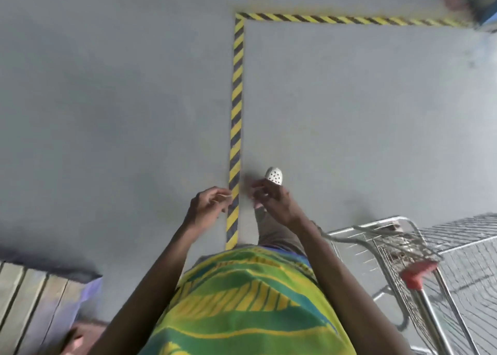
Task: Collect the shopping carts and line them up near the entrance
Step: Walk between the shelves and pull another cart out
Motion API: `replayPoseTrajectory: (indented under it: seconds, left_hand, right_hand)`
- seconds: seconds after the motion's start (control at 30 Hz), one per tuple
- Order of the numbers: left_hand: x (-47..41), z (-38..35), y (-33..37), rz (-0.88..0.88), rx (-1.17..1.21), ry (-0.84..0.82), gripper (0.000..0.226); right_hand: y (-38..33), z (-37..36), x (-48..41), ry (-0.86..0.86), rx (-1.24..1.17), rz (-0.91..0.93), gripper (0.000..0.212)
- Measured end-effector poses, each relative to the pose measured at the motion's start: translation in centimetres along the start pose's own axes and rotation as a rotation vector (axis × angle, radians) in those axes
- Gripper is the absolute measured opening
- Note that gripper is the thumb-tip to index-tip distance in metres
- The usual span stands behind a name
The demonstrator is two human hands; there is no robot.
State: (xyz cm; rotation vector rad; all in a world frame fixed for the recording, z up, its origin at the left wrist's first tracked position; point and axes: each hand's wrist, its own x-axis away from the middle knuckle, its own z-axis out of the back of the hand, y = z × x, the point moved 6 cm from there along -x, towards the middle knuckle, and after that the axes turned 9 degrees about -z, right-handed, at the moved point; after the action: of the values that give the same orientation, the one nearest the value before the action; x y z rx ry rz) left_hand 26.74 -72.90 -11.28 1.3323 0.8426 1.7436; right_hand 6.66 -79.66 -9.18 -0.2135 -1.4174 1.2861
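Grey floor [107,99], striped tape [236,99] marking bay corner. I read cart [390,241] parked at right, inside tape, nobody touching it. Left hand [209,204], right hand [271,201] loosely curled, empty. Likely between carts; next move: grip red handle [416,271] or fetch another.

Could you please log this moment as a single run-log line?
hands: left hand and right hand loosely curled, holding nothing | shopping cart: to the right, untouched | hazard tape: ahead
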Motion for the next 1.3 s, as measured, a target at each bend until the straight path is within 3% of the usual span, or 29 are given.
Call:
replayPoseTrajectory:
  seconds: [0.07,0.2,0.47,0.57,0.8,0.97,1.3]
  left_hand:
    - [-4.0,0.7,2.0,-0.024,0.041,0.024,0.022]
    - [-13.6,2.8,6.2,-0.024,0.109,0.097,0.005]
    - [-28.5,13.7,18.3,-0.129,0.166,0.332,0.003]
    - [-31.3,18.1,18.7,-0.11,0.275,0.484,0.005]
    - [-40.3,27.4,16.1,0.053,0.331,0.603,0.033]
    - [-49.2,38.1,17.0,0.099,0.341,0.67,0.005]
    - [-65.7,57.6,29.0,-0.016,0.282,0.536,0.006]
  right_hand:
    - [-2.6,1.1,-3.7,-0.059,0.006,0.025,0.024]
    - [-8.5,5.1,-12.9,-0.106,0.041,0.042,0.019]
    - [-28.2,12.3,-31.5,0.03,0.004,0.062,0.016]
    - [-34.7,10.2,-36.7,-0.087,-0.044,0.035,0.015]
    - [-44.8,0.7,-49.3,-0.309,0.056,0.04,0.015]
    - [-52.9,-4.9,-58.0,-0.372,0.14,0.026,0.012]
    - [-68.7,-7.5,-72.8,-0.325,0.057,-0.009,0.014]
